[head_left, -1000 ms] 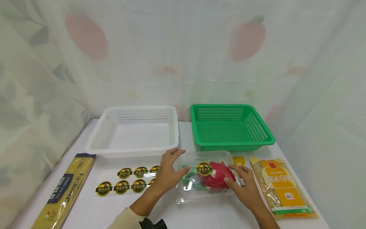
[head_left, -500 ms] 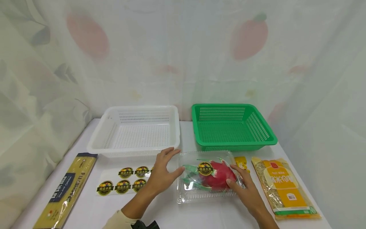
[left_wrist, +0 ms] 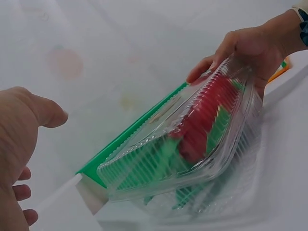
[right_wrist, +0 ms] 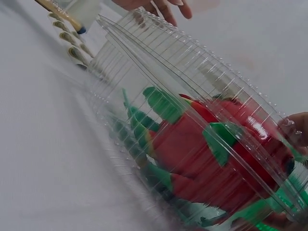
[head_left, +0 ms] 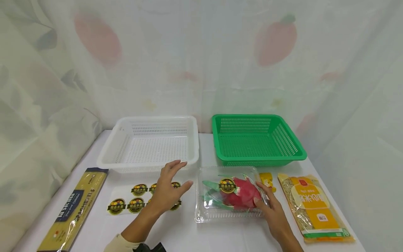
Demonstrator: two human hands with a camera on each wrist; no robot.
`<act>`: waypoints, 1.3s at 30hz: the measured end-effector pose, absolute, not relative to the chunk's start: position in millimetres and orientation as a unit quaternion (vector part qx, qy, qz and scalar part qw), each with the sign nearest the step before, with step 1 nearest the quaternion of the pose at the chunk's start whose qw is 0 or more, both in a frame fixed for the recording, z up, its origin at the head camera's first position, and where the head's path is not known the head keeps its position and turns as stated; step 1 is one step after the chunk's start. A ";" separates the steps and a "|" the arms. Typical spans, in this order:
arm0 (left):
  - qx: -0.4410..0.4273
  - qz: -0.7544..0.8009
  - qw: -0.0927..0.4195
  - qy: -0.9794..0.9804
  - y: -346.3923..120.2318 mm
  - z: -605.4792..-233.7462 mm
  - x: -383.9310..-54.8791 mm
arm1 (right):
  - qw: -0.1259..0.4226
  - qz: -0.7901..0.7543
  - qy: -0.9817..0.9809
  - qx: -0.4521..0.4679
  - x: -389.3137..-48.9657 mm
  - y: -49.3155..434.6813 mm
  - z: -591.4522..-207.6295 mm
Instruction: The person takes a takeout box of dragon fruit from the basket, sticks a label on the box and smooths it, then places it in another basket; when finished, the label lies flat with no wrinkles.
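A clear plastic clamshell box [head_left: 228, 216] lies closed on the table, with a red and green dragon fruit [head_left: 245, 194] inside. A round black and gold sticker [head_left: 227, 186] sits on its lid. My right hand [head_left: 273, 211] holds the box by its right end; the left wrist view shows the thumb and fingers around that end. My left hand [head_left: 167, 191] is apart from the box, to its left, over a sheet of matching stickers [head_left: 136, 205]. Its fingers and thumb are spread and hold nothing. In the right wrist view only a few left fingertips [right_wrist: 168, 10] show.
Behind stand a white plastic basket [head_left: 185, 163] on the left and a green basket [head_left: 261, 162] on the right. A spaghetti packet [head_left: 73, 210] lies far left. A yellow-labelled grain bag [head_left: 315, 206] lies far right, with a small yellow packet [head_left: 267, 179] behind the box.
My left hand has drawn away leftward from the box's left side and now hovers over the sticker sheet. My right hand stays at the box's right end.
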State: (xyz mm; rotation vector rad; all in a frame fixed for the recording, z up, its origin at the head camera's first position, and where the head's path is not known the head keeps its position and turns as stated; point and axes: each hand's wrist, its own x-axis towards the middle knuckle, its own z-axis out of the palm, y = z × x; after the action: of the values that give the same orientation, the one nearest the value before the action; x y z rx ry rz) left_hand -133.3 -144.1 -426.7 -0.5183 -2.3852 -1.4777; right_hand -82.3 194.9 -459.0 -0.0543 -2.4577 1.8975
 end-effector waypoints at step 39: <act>-0.031 -0.448 0.266 -0.853 -260.3 -419.5 -148.7 | -0.003 0.666 -0.745 -0.037 -76.2 191.4 -457.6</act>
State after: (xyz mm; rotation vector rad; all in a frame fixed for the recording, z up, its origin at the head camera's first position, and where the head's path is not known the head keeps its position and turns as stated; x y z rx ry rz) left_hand -148.7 -260.3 -419.5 -0.0829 -2.3041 -1.2101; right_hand -76.2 191.4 -457.6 -0.1173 -2.3453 2.0950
